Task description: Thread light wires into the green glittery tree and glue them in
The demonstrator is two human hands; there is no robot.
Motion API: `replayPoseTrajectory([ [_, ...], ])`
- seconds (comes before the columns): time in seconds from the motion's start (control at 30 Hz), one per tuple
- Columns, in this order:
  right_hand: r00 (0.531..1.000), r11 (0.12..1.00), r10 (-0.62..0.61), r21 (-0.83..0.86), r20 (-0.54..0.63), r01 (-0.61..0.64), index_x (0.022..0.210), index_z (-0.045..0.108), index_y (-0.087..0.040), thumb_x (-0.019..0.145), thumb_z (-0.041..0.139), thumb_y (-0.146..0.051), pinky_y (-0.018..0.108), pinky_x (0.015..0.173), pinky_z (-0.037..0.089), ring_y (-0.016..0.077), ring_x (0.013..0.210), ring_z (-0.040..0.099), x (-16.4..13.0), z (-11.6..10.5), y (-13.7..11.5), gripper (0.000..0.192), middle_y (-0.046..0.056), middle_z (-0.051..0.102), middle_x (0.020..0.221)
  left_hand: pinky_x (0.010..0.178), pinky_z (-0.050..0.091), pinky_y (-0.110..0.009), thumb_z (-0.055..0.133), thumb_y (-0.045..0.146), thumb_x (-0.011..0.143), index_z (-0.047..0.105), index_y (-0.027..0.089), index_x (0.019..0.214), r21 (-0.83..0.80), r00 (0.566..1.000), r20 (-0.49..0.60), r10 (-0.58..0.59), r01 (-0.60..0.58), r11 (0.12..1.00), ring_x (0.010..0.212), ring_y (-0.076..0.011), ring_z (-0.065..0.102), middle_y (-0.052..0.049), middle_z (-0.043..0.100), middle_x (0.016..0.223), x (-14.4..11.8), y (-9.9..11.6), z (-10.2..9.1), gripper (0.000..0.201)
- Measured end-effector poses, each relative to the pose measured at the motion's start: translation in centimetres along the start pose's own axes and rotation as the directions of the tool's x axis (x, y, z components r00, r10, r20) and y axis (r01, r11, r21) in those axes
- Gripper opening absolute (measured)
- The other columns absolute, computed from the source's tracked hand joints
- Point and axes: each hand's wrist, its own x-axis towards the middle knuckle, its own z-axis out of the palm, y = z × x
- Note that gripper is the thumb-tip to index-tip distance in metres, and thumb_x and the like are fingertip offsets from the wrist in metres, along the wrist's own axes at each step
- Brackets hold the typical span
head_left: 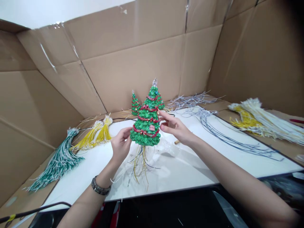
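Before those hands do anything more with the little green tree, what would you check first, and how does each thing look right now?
1. Left hand grips the base of the green tree: ok, fingers wrap its lower edge.
2. Right hand touches the tree's side: ok, fingertips reach the red garland.
3. Tree held upright: ok, its tip points up.
4. Wires hanging below the tree free of snags: cannot tell; they trail onto the white board.
5. Second small tree out of the way: ok, it stands behind, apart from both hands.
6. Loose wire bundles kept clear: ok, the yellow bundle and the teal bundle lie off to the left.
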Motion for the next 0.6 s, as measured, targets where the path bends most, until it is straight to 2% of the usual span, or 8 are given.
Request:
replayPoseTrajectory([
  [0.2,0.982,0.981,-0.114,-0.137,0.152,0.135,0.141,0.048,-0.053,0.085,0.074,-0.031,0.038,0.094,0.052,0.0198,0.115,0.054,0.2,-0.7,1.6,0.066,-0.005,0.045,0.153,0.073,0.057,-0.026,0.072,0.034,0.077,0.07,0.018,0.103,-0.032,0.999,-0.003,0.036,-0.036,0.999,0.08,-0.0186,0.073,-0.004,0.078,0.091,0.2,-0.9,0.3,0.03],
  [0.37,0.971,0.933,-0.173,-0.289,0.165,0.215,0.148,0.035,-0.055,0.089,0.07,-0.037,0.043,0.095,0.052,0.0221,0.114,0.056,-0.1,-0.2,2.0,0.07,-0.002,0.04,0.155,0.09,0.055,-0.033,0.07,0.039,0.081,0.067,0.019,0.118,-0.081,0.996,0.082,0.025,-0.019,0.997,0.102,-0.0242,0.07,-0.007,0.075,0.112,-0.4,-1.7,0.7,0.042],
  [0.47,0.975,0.935,-0.162,-0.293,0.152,0.201,0.149,0.033,-0.054,0.091,0.067,-0.039,0.041,0.092,0.053,0.0224,0.113,0.058,-0.3,0.5,1.7,0.069,-0.001,0.04,0.156,0.094,0.054,-0.038,0.072,0.045,0.079,0.067,0.019,0.12,-0.187,0.993,0.119,-0.014,0.037,0.982,0.108,-0.0278,0.068,-0.008,0.074,0.116,-1.0,-1.9,1.4,0.048],
  [0.6,0.975,0.947,-0.149,-0.259,0.165,0.188,0.15,0.031,-0.055,0.093,0.065,-0.038,0.038,0.093,0.053,0.0213,0.116,0.056,-0.5,0.8,1.5,0.068,-0.003,0.036,0.159,0.096,0.054,-0.04,0.077,0.045,0.075,0.067,0.02,0.12,-0.31,0.986,0.092,-0.14,0.162,0.937,0.109,-0.0284,0.067,-0.008,0.074,0.115,-1.4,-1.8,2.2,0.053],
])
